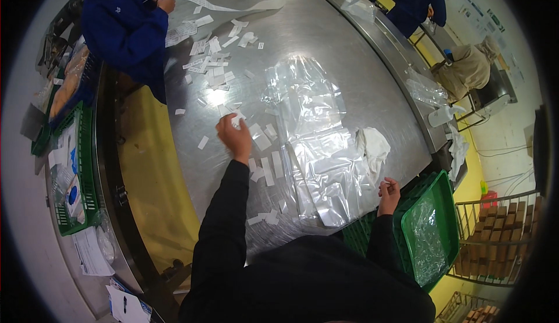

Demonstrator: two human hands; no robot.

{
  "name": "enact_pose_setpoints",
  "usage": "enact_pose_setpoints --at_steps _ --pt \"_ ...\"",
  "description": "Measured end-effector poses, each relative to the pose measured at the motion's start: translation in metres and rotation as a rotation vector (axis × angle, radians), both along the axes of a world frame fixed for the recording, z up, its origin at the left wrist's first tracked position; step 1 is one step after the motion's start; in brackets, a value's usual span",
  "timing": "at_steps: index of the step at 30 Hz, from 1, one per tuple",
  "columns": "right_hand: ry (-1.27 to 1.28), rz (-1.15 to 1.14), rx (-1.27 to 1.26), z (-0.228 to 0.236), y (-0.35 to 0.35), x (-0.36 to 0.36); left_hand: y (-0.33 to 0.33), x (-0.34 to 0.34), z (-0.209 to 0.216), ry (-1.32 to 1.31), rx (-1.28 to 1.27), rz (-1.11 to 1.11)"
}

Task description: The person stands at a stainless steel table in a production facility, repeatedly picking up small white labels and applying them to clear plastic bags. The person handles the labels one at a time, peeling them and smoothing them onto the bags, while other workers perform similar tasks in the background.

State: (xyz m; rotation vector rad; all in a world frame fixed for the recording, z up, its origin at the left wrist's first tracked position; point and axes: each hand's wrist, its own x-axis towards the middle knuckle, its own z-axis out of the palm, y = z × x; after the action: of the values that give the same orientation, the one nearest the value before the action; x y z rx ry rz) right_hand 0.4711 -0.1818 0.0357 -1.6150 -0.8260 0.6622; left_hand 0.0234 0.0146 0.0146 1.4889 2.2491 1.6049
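Observation:
My left hand (235, 141) reaches over the steel table (361, 61), its fingers pinched on a small white paper label (235, 121). Around it lie loose label pieces (259, 137) and, farther off, a scattered pile of printed labels (215, 73). To its right, clear plastic bags (317, 148) are spread in a glossy stack. Near the table's right edge hovers my right hand (389, 197), fingers loosely bent and apart, with nothing visible in them. A crumpled white cloth (372, 148) rests on the bags' right side, just beyond that hand.
A green crate (431, 230) lined with clear plastic stands beside my right arm. At the far left, a co-worker in blue (125, 23) holds a long printed label strip (215, 2). More green crates (78, 171) line the left. A spray bottle (445, 115) sits beyond the right edge.

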Motion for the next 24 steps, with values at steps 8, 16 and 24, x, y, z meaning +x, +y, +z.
enact_pose_setpoints --at_steps 8,16,24 --pt "0.000 0.100 0.032 0.007 0.026 -0.027 -0.040 -0.049 -0.026 0.065 -0.178 -0.118" --pt "0.024 0.176 0.025 0.012 0.029 -0.041 -0.030 -0.063 -0.034 0.225 -0.193 -0.146" --pt "0.046 0.165 0.029 0.013 0.024 -0.041 -0.011 -0.071 -0.027 0.329 -0.210 -0.307"
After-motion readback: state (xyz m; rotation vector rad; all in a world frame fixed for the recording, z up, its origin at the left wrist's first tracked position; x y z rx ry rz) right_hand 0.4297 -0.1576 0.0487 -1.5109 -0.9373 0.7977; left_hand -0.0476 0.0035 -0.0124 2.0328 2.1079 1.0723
